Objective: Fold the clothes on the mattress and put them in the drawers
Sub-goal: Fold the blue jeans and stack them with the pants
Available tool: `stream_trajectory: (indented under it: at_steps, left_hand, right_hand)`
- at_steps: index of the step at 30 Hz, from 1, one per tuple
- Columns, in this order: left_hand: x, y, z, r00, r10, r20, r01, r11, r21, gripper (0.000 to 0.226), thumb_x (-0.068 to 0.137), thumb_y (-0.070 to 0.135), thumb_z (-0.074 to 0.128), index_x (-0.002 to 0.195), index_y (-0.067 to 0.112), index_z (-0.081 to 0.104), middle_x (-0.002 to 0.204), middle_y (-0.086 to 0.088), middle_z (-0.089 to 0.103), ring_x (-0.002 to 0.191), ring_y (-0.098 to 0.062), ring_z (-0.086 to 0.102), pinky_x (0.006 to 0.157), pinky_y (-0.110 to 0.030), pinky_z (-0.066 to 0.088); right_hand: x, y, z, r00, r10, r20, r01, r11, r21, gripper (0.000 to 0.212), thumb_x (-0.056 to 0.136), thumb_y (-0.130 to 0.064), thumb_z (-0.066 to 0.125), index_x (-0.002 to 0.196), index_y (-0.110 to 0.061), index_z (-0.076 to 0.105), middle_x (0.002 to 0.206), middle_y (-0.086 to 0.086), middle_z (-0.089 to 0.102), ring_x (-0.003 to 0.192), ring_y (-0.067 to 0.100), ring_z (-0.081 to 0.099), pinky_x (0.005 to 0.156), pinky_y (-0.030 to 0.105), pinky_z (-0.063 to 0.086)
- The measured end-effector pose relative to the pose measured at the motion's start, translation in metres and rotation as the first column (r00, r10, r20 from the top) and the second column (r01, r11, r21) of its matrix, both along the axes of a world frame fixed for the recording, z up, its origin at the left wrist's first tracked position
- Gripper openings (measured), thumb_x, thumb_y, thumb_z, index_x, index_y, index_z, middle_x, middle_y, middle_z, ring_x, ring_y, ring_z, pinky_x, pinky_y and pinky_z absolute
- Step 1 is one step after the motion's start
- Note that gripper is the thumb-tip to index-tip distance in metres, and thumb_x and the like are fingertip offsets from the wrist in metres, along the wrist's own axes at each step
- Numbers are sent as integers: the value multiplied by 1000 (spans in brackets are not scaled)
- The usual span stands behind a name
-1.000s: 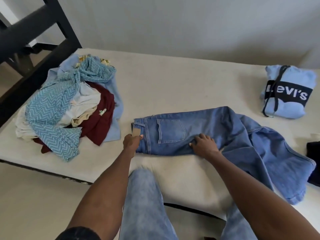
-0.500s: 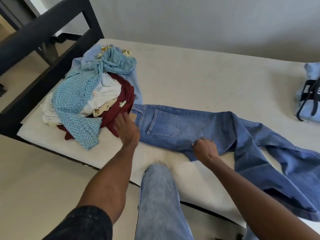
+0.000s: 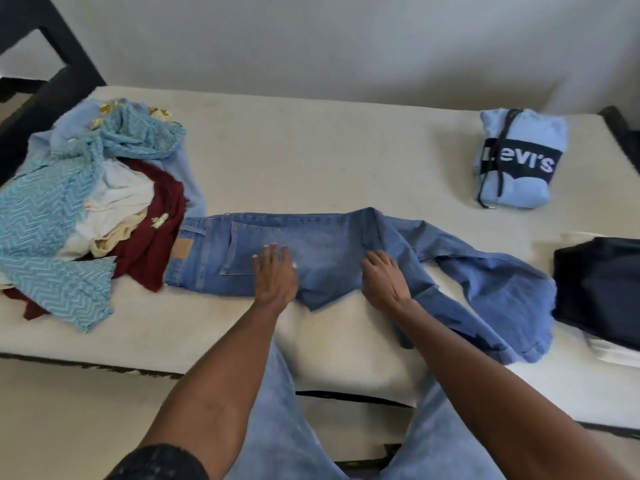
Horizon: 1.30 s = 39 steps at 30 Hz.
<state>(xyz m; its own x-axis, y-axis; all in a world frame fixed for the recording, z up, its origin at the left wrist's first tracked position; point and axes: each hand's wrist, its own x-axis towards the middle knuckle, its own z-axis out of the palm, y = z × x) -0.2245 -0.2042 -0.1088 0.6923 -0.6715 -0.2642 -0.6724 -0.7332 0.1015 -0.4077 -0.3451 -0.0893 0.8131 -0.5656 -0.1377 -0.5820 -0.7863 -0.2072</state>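
Blue jeans point(image 3: 329, 244) lie across the cream mattress point(image 3: 311, 161), waistband to the left, legs trailing crumpled to the right. My left hand point(image 3: 275, 275) presses flat on the seat beside the back pocket, fingers straight. My right hand point(image 3: 386, 280) rests flat on the thigh part, fingers extended toward the crease. A heap of unfolded clothes point(image 3: 86, 209) sits at the left: teal zigzag fabric, white, maroon and light blue pieces. A folded light blue Levi's hoodie point(image 3: 519, 161) lies at the back right.
A folded dark garment point(image 3: 599, 289) on white folded items sits at the right edge. A black bed frame point(image 3: 52, 84) runs along the back left. My knees in light jeans point(image 3: 277, 410) press against the mattress's near edge. Grey wall behind.
My left hand left the waistband and moved right onto the seat, now flat. My right hand opened from a curled hold and lies flat. The jeans sit straighter against the clothes heap.
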Motion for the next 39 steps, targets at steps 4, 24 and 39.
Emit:
stream_trajectory:
  at_steps: [4, 24, 39]
  left_hand:
    - [-60, -44, -4, 968, -213, -133, 211, 977, -26, 61, 102, 37, 40, 156, 20, 16, 162, -11, 17, 150, -29, 11, 120, -50, 11]
    - [-105, -121, 19, 996, 83, 36, -75, 979, -187, 37, 83, 25, 65, 115, 7, 57, 118, -14, 59, 108, -31, 55, 92, -41, 46]
    - [-70, -97, -14, 960, 273, -57, -269, 849, -454, 37, 96, 25, 56, 128, 4, 54, 133, -21, 50, 126, -36, 42, 101, -50, 34]
  right_hand:
    - [-51, -19, 15, 949, -313, 46, 316, 939, -138, 46, 88, -32, 61, 126, -8, 49, 131, 15, 45, 122, 35, 41, 105, 45, 28]
    - [-152, -154, 62, 813, -539, -218, 575, 801, 165, 22, 96, -20, 50, 95, 0, 59, 106, 22, 65, 96, 37, 63, 79, 40, 47]
    - [-130, -153, 28, 835, -524, 168, 549, 778, -304, 33, 82, 6, 48, 114, 2, 54, 117, 23, 51, 111, 38, 45, 98, 45, 36]
